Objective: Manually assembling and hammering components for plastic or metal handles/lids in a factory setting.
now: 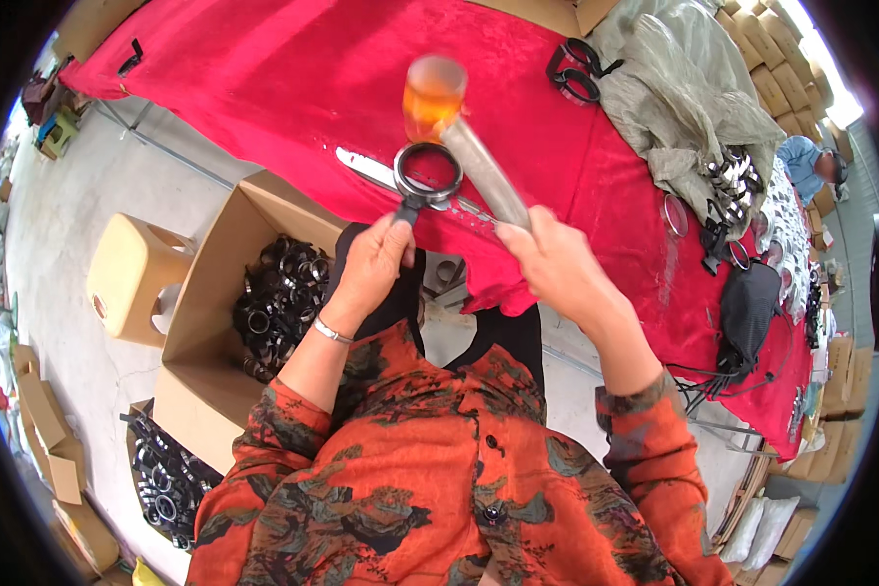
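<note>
My left hand (373, 262) pinches the short handle of a black ring-shaped part (409, 202), which looks like a magnifying-glass frame. The ring is turned up over the edge of the red-covered table. In my right hand (562, 259) is the grey handle of a mallet (485, 174). Its amber, see-through head, blurred by motion, hangs just beyond the ring and appears apart from it. A narrow silvery-white strip (366, 168) lies on the cloth behind the ring, partly hidden by it.
Many black ring parts fill a cardboard box (205, 278) at my left, with another pile (171, 479) nearer. A cream stool (132, 278) stands beyond. On the red cloth (293, 98) lie black rings (578, 73), a grey-green sack (674, 88) and a black pouch (749, 313). Another person (806, 166) is far right.
</note>
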The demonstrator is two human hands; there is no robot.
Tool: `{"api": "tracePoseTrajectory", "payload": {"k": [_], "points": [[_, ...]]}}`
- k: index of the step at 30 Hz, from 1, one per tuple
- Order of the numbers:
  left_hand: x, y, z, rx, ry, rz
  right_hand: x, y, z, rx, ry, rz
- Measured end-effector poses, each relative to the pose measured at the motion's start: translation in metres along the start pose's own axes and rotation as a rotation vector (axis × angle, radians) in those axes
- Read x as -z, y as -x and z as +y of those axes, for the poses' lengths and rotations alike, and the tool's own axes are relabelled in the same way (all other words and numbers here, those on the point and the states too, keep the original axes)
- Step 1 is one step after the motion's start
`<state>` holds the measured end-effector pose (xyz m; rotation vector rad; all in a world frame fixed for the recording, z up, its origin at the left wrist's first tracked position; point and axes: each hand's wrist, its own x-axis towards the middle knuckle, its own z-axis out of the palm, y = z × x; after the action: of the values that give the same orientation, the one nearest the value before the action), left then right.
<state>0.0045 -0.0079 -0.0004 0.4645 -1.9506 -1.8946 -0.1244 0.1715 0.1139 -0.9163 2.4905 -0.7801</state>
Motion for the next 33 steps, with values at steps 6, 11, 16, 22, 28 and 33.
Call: {"api": "tracePoseTrajectory", "payload": {"k": [6, 11, 16, 22, 28, 33], "points": [[0.003, 0.005, -0.003, -0.019, -0.017, -0.015, 0.033, 0.019, -0.035, 0.097, -0.122, 0.016], [-0.004, 0.002, 0.000, -0.032, 0.011, 0.000, 0.004, 0.033, -0.015, 0.316, 0.198, 0.082], [0.000, 0.000, -0.003, -0.007, 0.039, -0.011, 0.021, 0.040, -0.025, 0.257, 0.121, -0.016], [0.000, 0.004, -0.001, 0.042, 0.040, 0.006, 0.006, 0.088, 0.006, 0.294, -0.012, 0.130], [0.015, 0.008, 0.023, 0.012, 0.043, 0.043, -0.007, 0.096, 0.058, -0.266, -0.672, 0.050], [0.082, 0.058, 0.042, -0.046, -0.183, 0.303, 0.034, 0.099, 0.092, -0.270, -0.480, 0.364]]}}
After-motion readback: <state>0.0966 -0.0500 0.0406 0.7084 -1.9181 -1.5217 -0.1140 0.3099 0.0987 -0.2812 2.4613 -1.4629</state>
